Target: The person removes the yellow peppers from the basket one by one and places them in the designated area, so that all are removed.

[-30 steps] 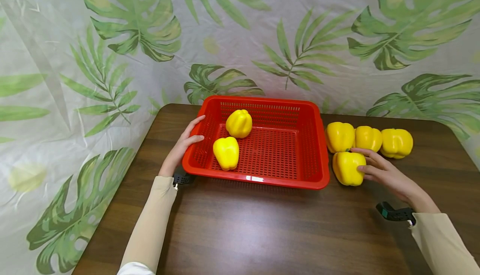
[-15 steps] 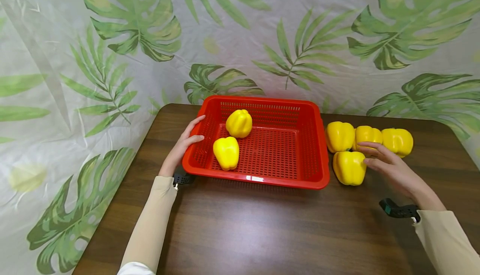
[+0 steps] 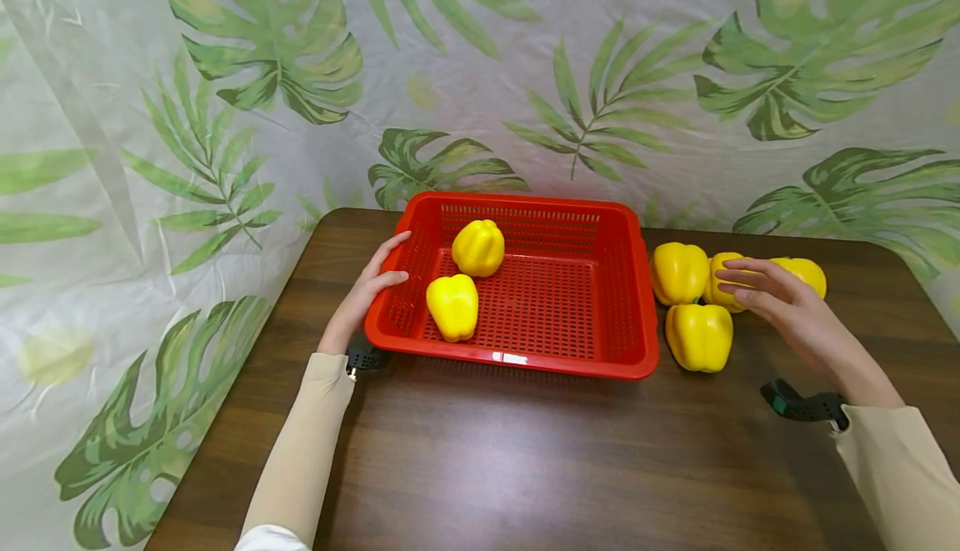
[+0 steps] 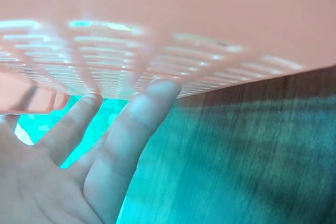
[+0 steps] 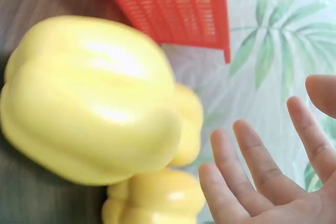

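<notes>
A red plastic basket [image 3: 645,318] stands on the brown table and holds two yellow peppers [image 3: 477,247] [image 3: 452,306]. My left hand [image 3: 369,286] holds the basket's left rim, thumb over the edge; in the left wrist view its fingers [image 4: 131,129] lie against the basket's wall [image 4: 210,19]. To the right of the basket lie several more yellow peppers [image 3: 698,336] [image 3: 678,272] [image 3: 720,278]. My right hand [image 3: 780,305] hovers open above the back row of peppers, fingers spread. The right wrist view shows a pepper [image 5: 89,98] close to the open fingers [image 5: 252,161].
A leaf-printed sheet [image 3: 480,76] hangs behind and to the left of the wooden table [image 3: 487,468]. The table's left edge runs close to my left forearm. Bare tabletop lies in front of the basket.
My right hand has left the nearest pepper and moved back and up over the back row of peppers. The left hand and basket have stayed still.
</notes>
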Motion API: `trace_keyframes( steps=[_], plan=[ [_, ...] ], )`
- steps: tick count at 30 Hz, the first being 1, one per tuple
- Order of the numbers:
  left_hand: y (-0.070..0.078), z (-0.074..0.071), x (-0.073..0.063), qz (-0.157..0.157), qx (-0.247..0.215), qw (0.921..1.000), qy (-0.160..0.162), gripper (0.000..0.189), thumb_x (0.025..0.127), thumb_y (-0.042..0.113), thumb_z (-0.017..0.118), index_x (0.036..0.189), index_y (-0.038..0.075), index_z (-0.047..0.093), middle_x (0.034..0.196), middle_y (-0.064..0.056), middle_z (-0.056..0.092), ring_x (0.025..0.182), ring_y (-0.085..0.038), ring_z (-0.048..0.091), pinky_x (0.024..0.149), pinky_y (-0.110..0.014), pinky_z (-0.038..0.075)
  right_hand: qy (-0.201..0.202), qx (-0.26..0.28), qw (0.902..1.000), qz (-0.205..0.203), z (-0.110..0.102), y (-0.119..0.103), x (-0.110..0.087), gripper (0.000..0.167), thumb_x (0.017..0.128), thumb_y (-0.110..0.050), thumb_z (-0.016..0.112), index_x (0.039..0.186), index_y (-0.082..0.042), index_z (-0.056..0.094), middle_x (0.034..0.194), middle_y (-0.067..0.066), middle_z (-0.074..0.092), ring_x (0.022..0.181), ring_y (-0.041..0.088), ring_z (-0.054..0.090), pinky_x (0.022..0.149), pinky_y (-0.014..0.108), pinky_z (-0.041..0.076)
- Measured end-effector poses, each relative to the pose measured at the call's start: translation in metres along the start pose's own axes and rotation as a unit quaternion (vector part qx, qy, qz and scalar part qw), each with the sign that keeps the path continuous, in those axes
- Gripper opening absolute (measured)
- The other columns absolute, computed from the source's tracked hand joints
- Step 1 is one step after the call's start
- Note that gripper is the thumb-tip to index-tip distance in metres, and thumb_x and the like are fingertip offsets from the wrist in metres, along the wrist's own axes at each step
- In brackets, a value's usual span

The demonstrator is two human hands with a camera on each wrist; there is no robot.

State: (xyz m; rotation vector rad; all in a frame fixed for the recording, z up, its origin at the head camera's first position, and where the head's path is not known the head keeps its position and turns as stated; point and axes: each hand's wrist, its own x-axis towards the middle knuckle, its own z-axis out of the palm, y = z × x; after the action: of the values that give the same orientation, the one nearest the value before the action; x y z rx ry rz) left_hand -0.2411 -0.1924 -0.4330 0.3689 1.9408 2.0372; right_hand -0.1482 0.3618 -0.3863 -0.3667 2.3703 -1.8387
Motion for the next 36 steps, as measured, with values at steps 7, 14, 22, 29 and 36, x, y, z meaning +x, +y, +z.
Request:
trace_keyframes(
  steps=[7,14,22,29,36],
  plan=[
    [0.001,0.0,0.0,0.0,-0.001,1.0,-0.001,0.061,0.095,0.009,0.045,0.15,0.025,0.026,0.146,-0.013,0.03,0.119,-0.041,0.044,0.088,-0.042,0.051,-0.028,0.043,0.9986,-0.014,0.016,-0.016,0.015,0.039,0.1,-0.002,0.043,0.139,-0.002,0.04,0.132,0.007,0.052,0.115,0.011,0.055,0.09,0.017,0.045],
    [0.001,0.0,0.0,-0.001,-0.003,1.0,-0.002,0.061,0.095,0.01,0.045,0.151,0.025,0.025,0.146,-0.013,0.03,0.12,-0.041,0.044,0.089,-0.043,0.05,-0.046,0.04,0.9981,-0.002,0.034,-0.031,0.029,0.039,0.101,-0.008,0.045,0.139,-0.007,0.042,0.133,0.008,0.052,0.115,0.014,0.056,0.092,0.02,0.044],
    [0.001,0.0,0.0,0.0,0.0,1.0,-0.001,0.061,0.095,0.01,0.046,0.151,0.025,0.026,0.146,-0.013,0.03,0.12,-0.041,0.043,0.09,-0.044,0.049,-0.059,0.026,0.9979,0.006,0.055,-0.048,0.049,0.037,0.101,-0.013,0.047,0.137,-0.006,0.044,0.132,0.015,0.053,0.115,0.018,0.057,0.091,0.027,0.048],
    [0.001,0.0,0.0,0.001,0.0,1.0,-0.001,0.061,0.095,0.01,0.046,0.151,0.025,0.026,0.147,-0.011,0.03,0.122,-0.039,0.042,0.092,-0.044,0.048,-0.086,0.033,0.9957,-0.013,0.075,-0.056,0.069,0.035,0.1,-0.014,0.049,0.134,-0.006,0.048,0.129,0.02,0.053,0.111,0.024,0.058,0.092,0.028,0.048],
    [0.001,0.0,0.0,0.002,-0.002,1.0,0.0,0.061,0.095,0.009,0.045,0.15,0.025,0.026,0.146,-0.011,0.03,0.122,-0.04,0.041,0.093,-0.045,0.048,-0.13,0.04,0.9904,-0.021,0.099,-0.063,0.092,0.037,0.099,-0.014,0.05,0.135,-0.006,0.047,0.13,0.022,0.051,0.112,0.03,0.057,0.094,0.036,0.047]
  ],
)
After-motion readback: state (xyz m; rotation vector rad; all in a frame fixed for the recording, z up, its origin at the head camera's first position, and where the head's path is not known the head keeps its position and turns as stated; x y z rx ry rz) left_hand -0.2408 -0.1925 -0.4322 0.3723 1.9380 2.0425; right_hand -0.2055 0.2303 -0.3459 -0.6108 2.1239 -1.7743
